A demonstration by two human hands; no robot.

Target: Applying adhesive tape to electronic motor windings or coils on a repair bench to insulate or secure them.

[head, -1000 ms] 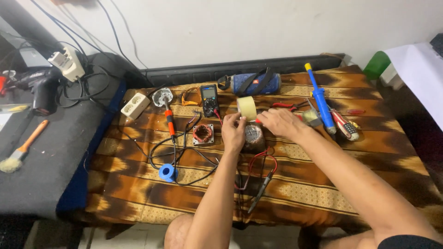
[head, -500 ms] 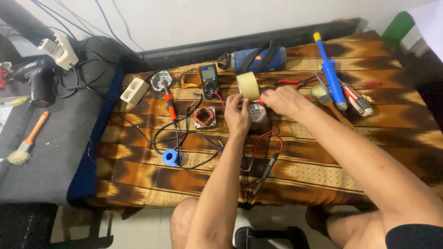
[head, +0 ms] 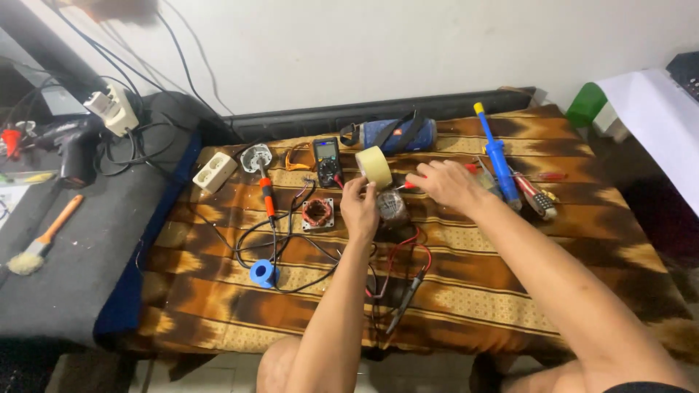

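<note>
My left hand (head: 359, 209) reaches over a brown patterned cloth (head: 510, 291) and grips the lower edge of a cream tape roll (head: 373, 166), which stands on edge. Just to its right lies a round grey metal motor part (head: 394, 207), between both hands. My right hand (head: 445, 185) is closed with its fingertips on a thin red-handled tool (head: 409, 183) beside the tape roll. Red and black probe leads (head: 408, 280) trail from the motor part toward me.
A multimeter (head: 327, 159), a blue cylinder speaker (head: 397, 135), a blue desoldering pump (head: 496, 156), an orange-handled soldering iron (head: 267, 196), a copper-wound stator (head: 317, 212) and a blue solder spool (head: 262, 273) lie on the cloth. A drill (head: 69, 149) and a brush (head: 40, 244) sit at the left.
Both hands stay by the tape roll and the motor part. The tape roll has shifted a little to the left of the right hand. The view itself has shifted slightly.
</note>
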